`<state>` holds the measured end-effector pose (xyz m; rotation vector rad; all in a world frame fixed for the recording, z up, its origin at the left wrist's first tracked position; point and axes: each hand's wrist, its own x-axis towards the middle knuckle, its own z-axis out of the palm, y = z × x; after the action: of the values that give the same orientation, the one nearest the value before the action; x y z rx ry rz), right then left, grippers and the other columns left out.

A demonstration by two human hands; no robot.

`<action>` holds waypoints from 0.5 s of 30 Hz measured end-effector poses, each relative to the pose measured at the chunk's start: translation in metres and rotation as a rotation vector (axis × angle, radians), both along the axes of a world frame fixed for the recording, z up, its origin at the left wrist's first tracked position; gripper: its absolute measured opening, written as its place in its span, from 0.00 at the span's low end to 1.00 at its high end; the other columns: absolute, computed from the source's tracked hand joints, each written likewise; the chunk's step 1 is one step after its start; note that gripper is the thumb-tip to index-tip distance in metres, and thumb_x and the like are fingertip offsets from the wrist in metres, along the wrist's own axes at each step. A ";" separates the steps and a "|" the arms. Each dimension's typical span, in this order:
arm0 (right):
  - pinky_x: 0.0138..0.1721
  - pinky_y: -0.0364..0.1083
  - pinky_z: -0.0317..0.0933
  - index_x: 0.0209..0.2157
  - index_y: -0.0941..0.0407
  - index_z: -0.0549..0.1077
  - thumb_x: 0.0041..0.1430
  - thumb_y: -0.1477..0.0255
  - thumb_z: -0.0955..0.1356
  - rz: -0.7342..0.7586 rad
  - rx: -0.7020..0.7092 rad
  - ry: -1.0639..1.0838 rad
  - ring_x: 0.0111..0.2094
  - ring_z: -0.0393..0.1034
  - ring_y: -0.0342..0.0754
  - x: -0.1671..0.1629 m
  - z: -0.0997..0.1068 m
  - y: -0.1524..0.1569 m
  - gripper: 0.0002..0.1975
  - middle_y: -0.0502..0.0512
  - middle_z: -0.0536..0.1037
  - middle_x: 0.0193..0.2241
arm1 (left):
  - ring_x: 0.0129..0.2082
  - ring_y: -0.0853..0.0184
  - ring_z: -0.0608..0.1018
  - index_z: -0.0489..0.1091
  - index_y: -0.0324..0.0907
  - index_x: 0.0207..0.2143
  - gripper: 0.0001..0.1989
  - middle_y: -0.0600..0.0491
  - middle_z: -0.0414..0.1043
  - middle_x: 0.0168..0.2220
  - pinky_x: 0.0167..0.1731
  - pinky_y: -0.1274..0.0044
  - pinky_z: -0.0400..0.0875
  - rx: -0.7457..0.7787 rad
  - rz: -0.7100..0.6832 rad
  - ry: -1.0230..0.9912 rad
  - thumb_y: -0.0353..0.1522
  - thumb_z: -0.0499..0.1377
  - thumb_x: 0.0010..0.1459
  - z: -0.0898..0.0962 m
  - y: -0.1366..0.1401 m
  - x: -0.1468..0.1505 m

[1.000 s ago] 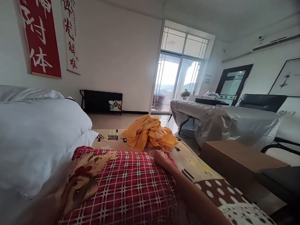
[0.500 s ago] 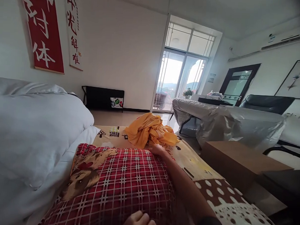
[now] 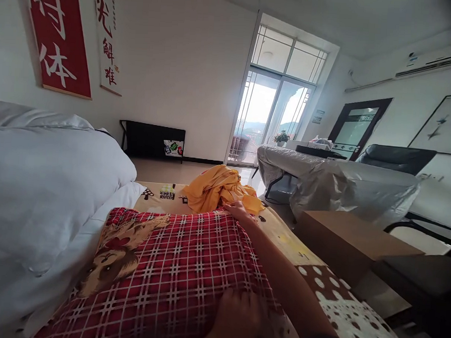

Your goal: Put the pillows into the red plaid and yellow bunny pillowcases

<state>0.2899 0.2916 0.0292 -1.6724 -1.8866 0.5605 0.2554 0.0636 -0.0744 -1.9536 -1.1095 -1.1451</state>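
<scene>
A red plaid piece of bedding (image 3: 176, 266) with a printed animal figure lies spread in front of me; whether it is a pillow cover or a folded blanket is unclear. At its far right corner, my right hand (image 3: 238, 212) is closed with the fabric edge pinched in its fingers. My left hand (image 3: 237, 311) rests low on the near right part of the plaid surface, back of the hand upward, its fingers dark and smeared by motion. Just beyond my right hand sits a crumpled yellow-orange cloth (image 3: 213, 188). Underneath is a cream and brown patterned blanket (image 3: 278, 236).
White pillows or quilts (image 3: 52, 196) are piled along the left. To the right stand a cardboard box (image 3: 349, 234), a dark stool (image 3: 415, 277) and a plastic-covered table (image 3: 322, 178). A low black rack (image 3: 148, 140) is against the far wall beside a glass door (image 3: 268, 116).
My left hand has moved forward and right from the near edge onto the plaid fabric. The fabric looks flatter and wider. My right hand stays at the far corner; the view has tilted slightly.
</scene>
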 end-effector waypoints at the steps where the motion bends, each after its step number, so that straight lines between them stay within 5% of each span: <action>1: 0.31 0.43 0.62 0.34 0.61 0.71 0.61 0.64 0.65 0.001 0.018 -0.024 0.30 0.70 0.43 -0.002 0.000 0.000 0.13 0.54 0.75 0.31 | 0.16 0.69 0.66 0.60 0.40 0.24 0.06 0.56 0.63 0.17 0.21 0.74 0.57 0.024 -0.013 0.007 0.24 0.55 0.51 0.001 0.000 0.004; 6: 0.42 0.46 0.59 0.40 0.61 0.73 0.61 0.67 0.64 0.027 0.096 -0.171 0.44 0.70 0.54 -0.002 -0.014 -0.006 0.13 0.64 0.77 0.40 | 0.19 0.67 0.67 0.64 0.38 0.23 0.12 0.50 0.65 0.19 0.21 0.74 0.58 0.142 -0.070 0.020 0.25 0.46 0.57 -0.001 -0.003 0.023; 9: 0.43 0.46 0.58 0.44 0.59 0.72 0.59 0.66 0.65 0.078 0.064 -0.226 0.45 0.70 0.54 0.015 -0.037 -0.016 0.15 0.64 0.77 0.42 | 0.20 0.69 0.66 0.60 0.40 0.21 0.12 0.54 0.61 0.18 0.25 0.75 0.60 0.168 -0.224 0.073 0.23 0.48 0.55 0.002 -0.005 0.005; 12: 0.45 0.45 0.58 0.42 0.58 0.72 0.62 0.64 0.62 0.101 0.033 -0.223 0.45 0.70 0.52 0.051 -0.061 -0.026 0.14 0.61 0.77 0.42 | 0.27 0.67 0.71 0.63 0.40 0.24 0.11 0.52 0.67 0.23 0.36 0.72 0.66 0.121 -0.244 0.058 0.23 0.47 0.56 0.014 -0.010 -0.061; 15: 0.43 0.45 0.60 0.39 0.57 0.73 0.63 0.62 0.59 0.081 -0.026 -0.175 0.42 0.71 0.51 0.100 -0.082 -0.038 0.16 0.60 0.78 0.39 | 0.36 0.63 0.74 0.68 0.41 0.31 0.11 0.49 0.73 0.34 0.41 0.69 0.66 -0.160 0.112 -0.045 0.27 0.47 0.59 0.030 -0.015 -0.166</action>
<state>0.3897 0.2538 -0.0532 -1.7161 -2.0877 0.4855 0.0895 0.0487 -0.0443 -1.9654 -1.3536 -1.0744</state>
